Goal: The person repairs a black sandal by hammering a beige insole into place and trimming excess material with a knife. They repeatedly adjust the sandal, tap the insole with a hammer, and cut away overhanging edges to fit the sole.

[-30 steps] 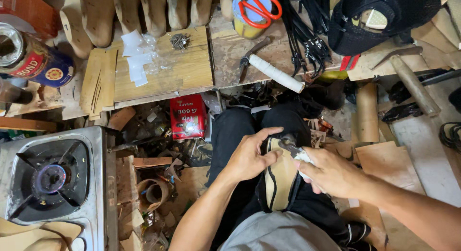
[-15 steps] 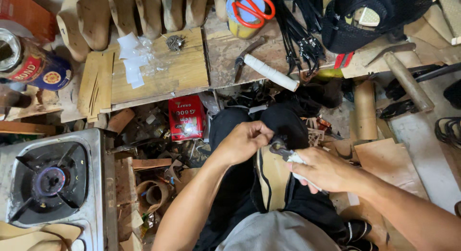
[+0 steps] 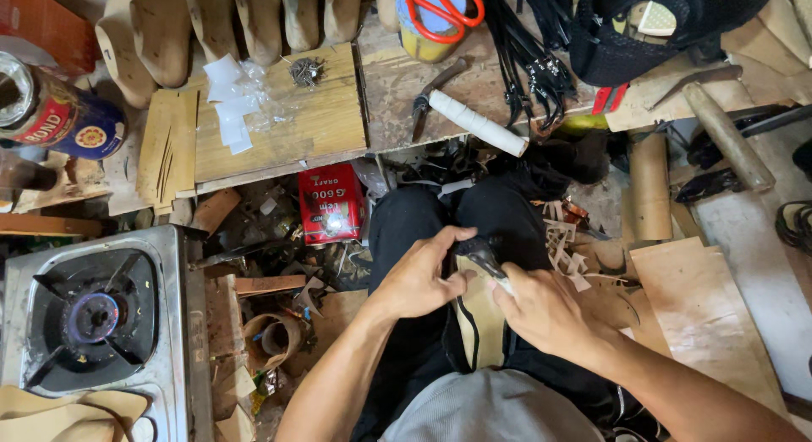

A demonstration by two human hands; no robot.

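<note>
fingers of left hand (image 3: 420, 281) curl over the toe of a shoe upper (image 3: 476, 323) on the lap; right hand (image 3: 541, 311) grips pincers (image 3: 486, 258) just beside it, below the workbench (image 3: 397, 95).

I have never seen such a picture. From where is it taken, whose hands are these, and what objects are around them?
There is no machine here: a camera worn on a person's head looks down at their own lap. The left hand steadies a tan, dark-edged shoe piece lying on the knees. The right hand presses a small dark tool with a white handle against it. Ahead stands a worn wooden workbench with pale wooden shoe lasts, red-handled scissors and pliers with a white grip. At the left is a steel gas stove.
</note>
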